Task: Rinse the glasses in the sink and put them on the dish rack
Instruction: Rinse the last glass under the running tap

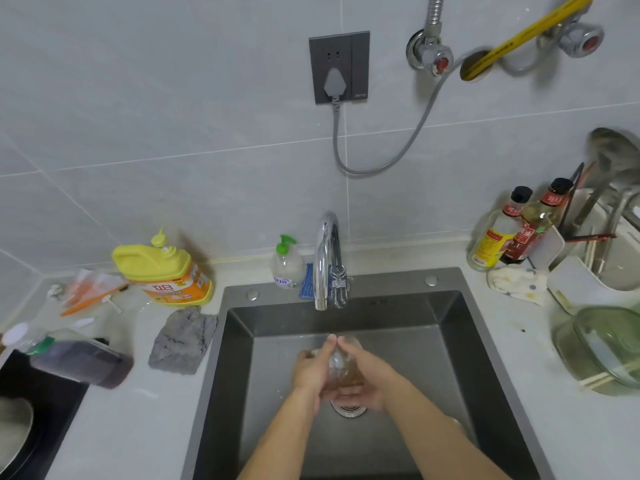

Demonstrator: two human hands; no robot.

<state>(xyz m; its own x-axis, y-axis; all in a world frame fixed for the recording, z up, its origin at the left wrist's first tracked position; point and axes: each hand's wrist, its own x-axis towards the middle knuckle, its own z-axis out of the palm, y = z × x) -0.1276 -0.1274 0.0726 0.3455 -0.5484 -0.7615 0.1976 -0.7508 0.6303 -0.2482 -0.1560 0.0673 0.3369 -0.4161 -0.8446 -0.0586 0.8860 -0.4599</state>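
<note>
While the glass (341,363) hangs low in the sink (433,341) under the faucet (327,258), left hand (311,370) and right hand (367,379) curl fingers round it from both sides, probably to rub it clean. Water flow unclear. Dish rack (568,282) stands well right.

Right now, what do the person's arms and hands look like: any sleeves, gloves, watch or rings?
The left forearm and right forearm are bare to the frame's bottom edge; no sleeve shows. The left hand and right hand wear no gloves. No watch, bracelet or ring is visible, though the fingers partly overlap.
</note>
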